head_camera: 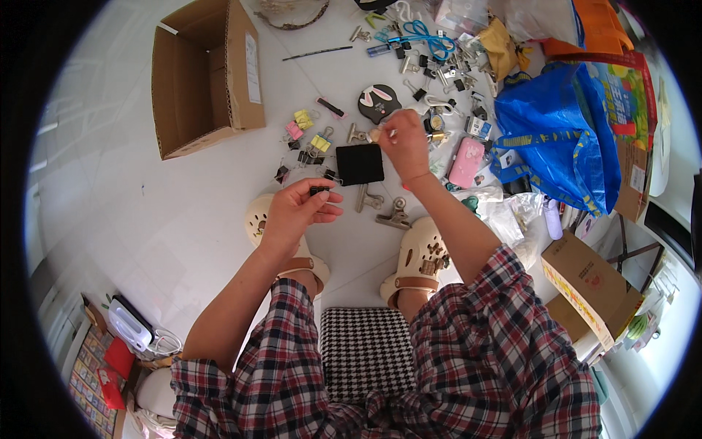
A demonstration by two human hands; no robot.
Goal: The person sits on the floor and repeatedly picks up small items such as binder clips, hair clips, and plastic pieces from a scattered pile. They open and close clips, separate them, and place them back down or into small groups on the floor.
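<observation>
Between the thumb and fingers of my left hand is a small black binder clip. My right hand hovers above the scattered items with its fingertips drawn together. A small pale object shows at those fingertips; whether they grip it I cannot tell. Just left of and below that hand lies a black square pad. A metal bulldog clip sits above the pad, and a larger bulldog clip rests below it. Yellow binder clips and a pink binder clip lie to its left.
An open cardboard box stands at upper left. Many clips and a blue cord crowd the upper right, beside a blue bag. A pink case lies right of my right hand. A houndstooth stool is between my legs.
</observation>
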